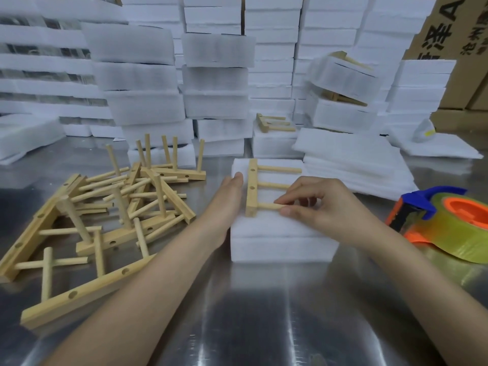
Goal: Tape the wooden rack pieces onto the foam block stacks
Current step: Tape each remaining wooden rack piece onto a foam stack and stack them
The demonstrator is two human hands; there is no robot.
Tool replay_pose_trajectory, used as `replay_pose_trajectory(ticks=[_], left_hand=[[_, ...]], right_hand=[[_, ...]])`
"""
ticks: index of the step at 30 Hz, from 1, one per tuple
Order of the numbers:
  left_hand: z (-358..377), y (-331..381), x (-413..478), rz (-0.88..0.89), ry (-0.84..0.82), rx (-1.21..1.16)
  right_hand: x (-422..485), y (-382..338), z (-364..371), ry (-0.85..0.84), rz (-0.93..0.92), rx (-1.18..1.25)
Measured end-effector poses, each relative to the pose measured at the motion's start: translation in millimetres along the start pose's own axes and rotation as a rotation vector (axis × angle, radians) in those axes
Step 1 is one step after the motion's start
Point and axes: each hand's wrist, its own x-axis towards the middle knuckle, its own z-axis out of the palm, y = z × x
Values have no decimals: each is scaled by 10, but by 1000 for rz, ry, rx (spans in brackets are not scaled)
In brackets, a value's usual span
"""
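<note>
A wooden rack piece (252,186), a bar with three dowels, lies flat on top of a white foam block stack (280,241) in the middle of the metal table. My right hand (317,204) pinches the nearest dowel of that piece between thumb and fingers. My left hand (229,196) rests flat against the stack's left side, fingers straight, just left of the wooden bar. A tape dispenser (446,223), orange and blue with a clear tape roll, sits on the table to the right.
A loose pile of wooden rack pieces (111,212) covers the table's left half. Tall foam stacks (216,75) wall off the back, some with rack pieces on them (274,122). Flat foam sheets (351,165) lie at the right, cardboard boxes (449,35) behind.
</note>
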Motion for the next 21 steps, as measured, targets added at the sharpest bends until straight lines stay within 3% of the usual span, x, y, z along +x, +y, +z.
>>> replay_pose_trajectory(ticks=[6,9,11,13,15,17,21], left_hand=[[-8,-22,26,5,3,-22],[-23,-27,18,-74,-14,-172],[-23,-24,-5,-103,-24,-284],[-16,-38,5,-103,-36,-316],[-7,-51,9,-99,-57,-334],[-12,-65,35,-99,-76,-353],[-36,-62,80,-79,-70,-375]], right_hand=[[6,62,-5,-41,1,-139],[35,120,-21,158,24,-82],[86,207,-12,297,223,-22],[129,269,13,299,505,180],[115,326,67,233,636,476],[92,385,108,203,641,713],[149,401,148,254,612,828]])
